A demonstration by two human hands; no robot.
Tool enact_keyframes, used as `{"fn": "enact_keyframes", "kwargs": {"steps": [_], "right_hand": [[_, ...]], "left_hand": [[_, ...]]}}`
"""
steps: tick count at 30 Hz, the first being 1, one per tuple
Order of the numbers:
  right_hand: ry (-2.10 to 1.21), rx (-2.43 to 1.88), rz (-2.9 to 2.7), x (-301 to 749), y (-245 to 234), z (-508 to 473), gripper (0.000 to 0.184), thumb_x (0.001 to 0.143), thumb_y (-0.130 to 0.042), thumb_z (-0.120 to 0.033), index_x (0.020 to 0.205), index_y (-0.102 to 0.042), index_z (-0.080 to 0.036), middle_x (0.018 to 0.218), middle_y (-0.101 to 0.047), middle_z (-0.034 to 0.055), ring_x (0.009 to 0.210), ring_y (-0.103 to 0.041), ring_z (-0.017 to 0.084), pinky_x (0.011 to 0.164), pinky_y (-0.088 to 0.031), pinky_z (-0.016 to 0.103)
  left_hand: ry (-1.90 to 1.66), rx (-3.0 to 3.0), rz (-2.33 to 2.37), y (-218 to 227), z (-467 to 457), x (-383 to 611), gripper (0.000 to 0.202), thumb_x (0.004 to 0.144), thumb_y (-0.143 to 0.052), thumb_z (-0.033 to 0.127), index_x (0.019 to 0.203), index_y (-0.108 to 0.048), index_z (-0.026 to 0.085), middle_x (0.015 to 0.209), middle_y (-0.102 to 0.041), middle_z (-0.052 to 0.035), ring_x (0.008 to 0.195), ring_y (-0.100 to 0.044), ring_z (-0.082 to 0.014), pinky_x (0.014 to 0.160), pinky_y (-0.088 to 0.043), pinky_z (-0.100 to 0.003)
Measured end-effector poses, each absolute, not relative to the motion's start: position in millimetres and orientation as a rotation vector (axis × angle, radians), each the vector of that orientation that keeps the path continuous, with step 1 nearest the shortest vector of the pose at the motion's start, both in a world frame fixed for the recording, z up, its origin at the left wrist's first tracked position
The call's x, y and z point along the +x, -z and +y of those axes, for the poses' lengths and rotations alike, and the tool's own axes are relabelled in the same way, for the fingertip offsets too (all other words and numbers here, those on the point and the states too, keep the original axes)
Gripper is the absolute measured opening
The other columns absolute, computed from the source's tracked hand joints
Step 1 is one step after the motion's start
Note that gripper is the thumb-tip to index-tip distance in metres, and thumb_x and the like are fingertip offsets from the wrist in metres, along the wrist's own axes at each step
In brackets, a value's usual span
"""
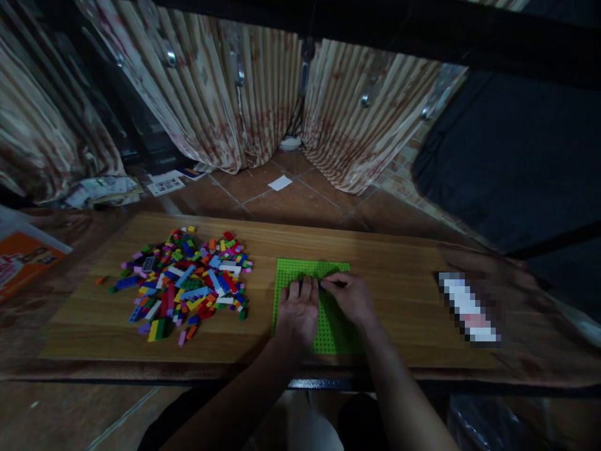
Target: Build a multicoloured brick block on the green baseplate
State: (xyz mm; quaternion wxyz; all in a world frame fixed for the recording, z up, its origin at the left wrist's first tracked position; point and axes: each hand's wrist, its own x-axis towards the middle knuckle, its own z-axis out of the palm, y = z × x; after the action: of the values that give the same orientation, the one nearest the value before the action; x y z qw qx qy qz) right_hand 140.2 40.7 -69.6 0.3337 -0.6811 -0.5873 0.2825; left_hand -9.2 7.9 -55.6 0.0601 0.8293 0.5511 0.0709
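A bright green studded baseplate [333, 344] lies on a wooden board in front of me. My left hand [297, 316] rests over its upper left part, fingers bent and close together, tips pressed down. Whatever lies under those fingertips is mostly hidden, with only a trace of dark blue showing. My right hand [351, 297] comes in from the right, thumb and forefinger pinched at a small blue brick [320, 284] on the plate beside the left fingers. Most of that brick is covered.
Left of the plate, a loose heap of mixed coloured bricks [188, 282] spreads over the wooden board [399, 250]. A blurred-out flat object [469, 310] lies at the board's right end. An orange and white package [28, 254] stands at far left. Striped curtains [263, 100] hang behind.
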Motion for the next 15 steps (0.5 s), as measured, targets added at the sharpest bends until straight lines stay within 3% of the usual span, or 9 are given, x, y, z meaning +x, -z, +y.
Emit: {"fn": "enact_keyframes", "kwargs": {"steps": [9, 15], "right_hand": [[-0.787, -1.755, -1.53, 138.1, 67.8, 40.0, 0.017, 0.073, -0.065, -0.036, 0.071, -0.072, -0.02, 0.073, -0.072, 0.0027, 0.069, -0.065, 0.018, 0.069, -0.048, 0.031], [-0.768, -1.721, -1.55, 138.0, 67.7, 36.0, 0.023, 0.074, -0.064, -0.043, 0.076, -0.074, -0.022, 0.08, -0.074, 0.0038, 0.075, -0.067, 0.02, 0.073, -0.05, 0.034]], "left_hand": [[-0.192, 2.532, 1.662, 55.0, 6.4, -9.1, 0.049, 0.089, -0.034, 0.01, 0.136, -0.046, 0.016, 0.137, -0.05, -0.0124, 0.112, -0.05, -0.0284, 0.091, -0.045, -0.046], [-0.289, 2.511, 1.648, 58.7, 6.9, -15.6, 0.05, 0.087, -0.037, 0.009, 0.135, -0.048, 0.019, 0.138, -0.052, -0.0077, 0.112, -0.052, -0.0258, 0.092, -0.047, -0.044]]}}
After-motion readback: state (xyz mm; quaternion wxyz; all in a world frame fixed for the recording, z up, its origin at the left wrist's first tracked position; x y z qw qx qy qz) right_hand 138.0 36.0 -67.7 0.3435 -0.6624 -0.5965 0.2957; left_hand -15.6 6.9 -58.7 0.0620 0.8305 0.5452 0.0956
